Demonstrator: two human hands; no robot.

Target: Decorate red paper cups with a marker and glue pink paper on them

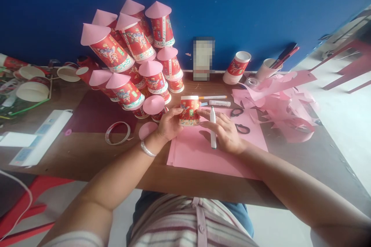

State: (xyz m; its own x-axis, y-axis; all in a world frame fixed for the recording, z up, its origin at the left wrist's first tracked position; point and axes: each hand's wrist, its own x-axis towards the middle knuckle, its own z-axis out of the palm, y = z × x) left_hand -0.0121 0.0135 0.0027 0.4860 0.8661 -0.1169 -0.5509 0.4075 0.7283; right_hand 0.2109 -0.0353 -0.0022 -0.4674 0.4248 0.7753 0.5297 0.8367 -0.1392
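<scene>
A red printed paper cup with a patterned band along its lower edge is held above the pink paper sheets. My left hand grips it from the left, thumb against its side. Between the fingers of my right hand is a white marker, pointing up and away from the cup. The fingertips of that same hand touch the cup's right side. Just behind lie an orange pen and a marker cap or pen. Scissors rest on the sheets to the right.
Stacked red cups with pink cone roofs stand at the back left. Pink paper scraps pile up on the right, beside a pen holder and upright cups. A power strip and paper ring lie left.
</scene>
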